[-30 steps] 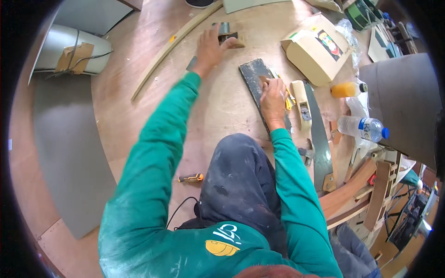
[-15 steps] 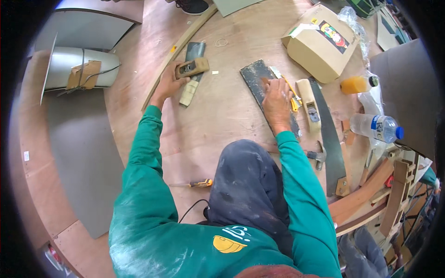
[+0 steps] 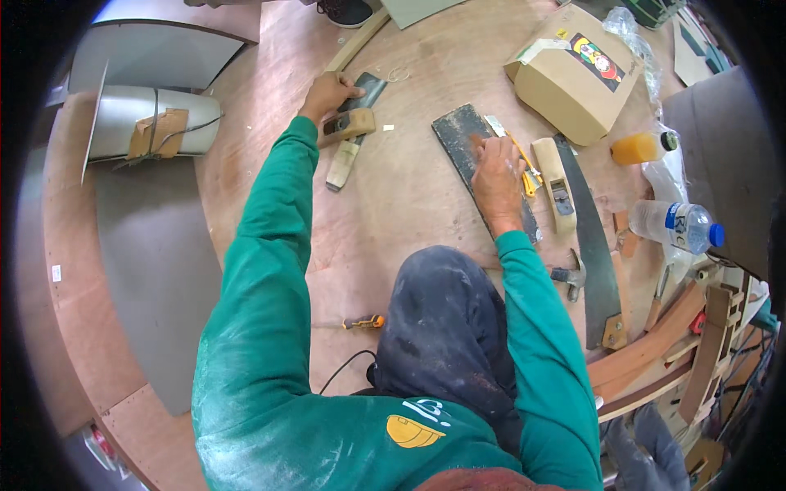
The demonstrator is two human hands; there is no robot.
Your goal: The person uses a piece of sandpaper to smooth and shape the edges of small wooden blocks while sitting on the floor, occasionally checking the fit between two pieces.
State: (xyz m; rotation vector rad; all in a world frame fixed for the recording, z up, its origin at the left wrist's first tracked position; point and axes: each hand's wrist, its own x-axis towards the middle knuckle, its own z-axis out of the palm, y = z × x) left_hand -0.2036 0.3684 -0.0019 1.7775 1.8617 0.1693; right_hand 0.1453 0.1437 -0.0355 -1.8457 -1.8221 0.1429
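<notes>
At the far left of the work surface, my left hand [image 3: 329,95] closes its fingers at the edge of a long dark flat tool with a pale end [image 3: 371,88]. A small wooden hand plane [image 3: 360,122] lies across that tool, just below the hand. Over a dark, scuffed board [image 3: 454,131], my right hand [image 3: 498,180] is closed, with a small reddish-brown piece showing at its fingertips; its kind is unclear. Beside this hand lie a yellow utility knife [image 3: 530,182] and a longer, pale wooden plane [image 3: 554,184].
To the right are a handsaw [image 3: 588,237], a hammer [image 3: 575,278], a cardboard box [image 3: 565,82], an orange drink bottle [image 3: 634,149] and a water bottle [image 3: 667,225]. A screwdriver [image 3: 363,322] lies left of my knee. A wooden strip [image 3: 360,39] stretches away behind my left hand.
My left hand has let go of the small plane and moved farther away, onto the dark flat tool. My right hand stays over the scuffed board; the whole view has shifted slightly.
</notes>
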